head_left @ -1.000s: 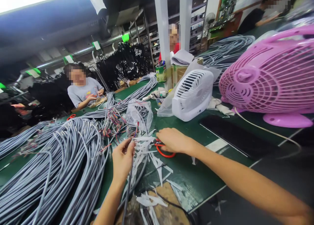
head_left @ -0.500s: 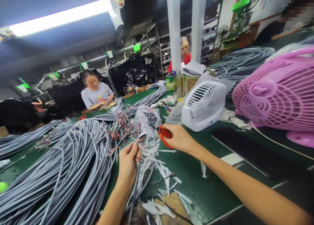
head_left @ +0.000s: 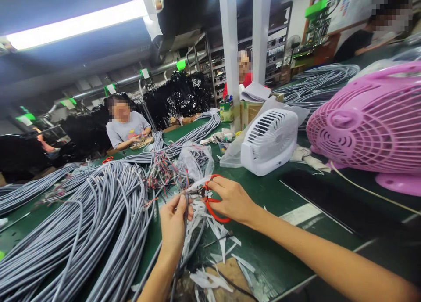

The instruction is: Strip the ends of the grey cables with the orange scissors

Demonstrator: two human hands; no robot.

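My left hand (head_left: 176,216) pinches a grey cable (head_left: 187,212) near its end, which points away from me. In my right hand (head_left: 232,201) is a pair of red-handled scissors (head_left: 215,211), its handles spread apart. The blades reach left to the cable end, just beyond my left fingertips; whether they touch it is too small to tell. A strip of white wrapping (head_left: 199,181) sticks out by the blades. Behind them lies a tangle of coloured wire ends (head_left: 161,170) beside a clear plastic bag (head_left: 201,161). White scraps (head_left: 199,221) are strewn under my hands.
Large bundles of grey cable (head_left: 95,223) cover the left of the green table (head_left: 263,258). To the right stand a white fan (head_left: 269,142) and a pink fan (head_left: 365,122). A co-worker (head_left: 126,126) sits across the table; two other people are farther back.
My right hand has moved down and left, bringing the scissors to the cable end. The scissor handles have spread apart. My left hand keeps its pinch on the cable.
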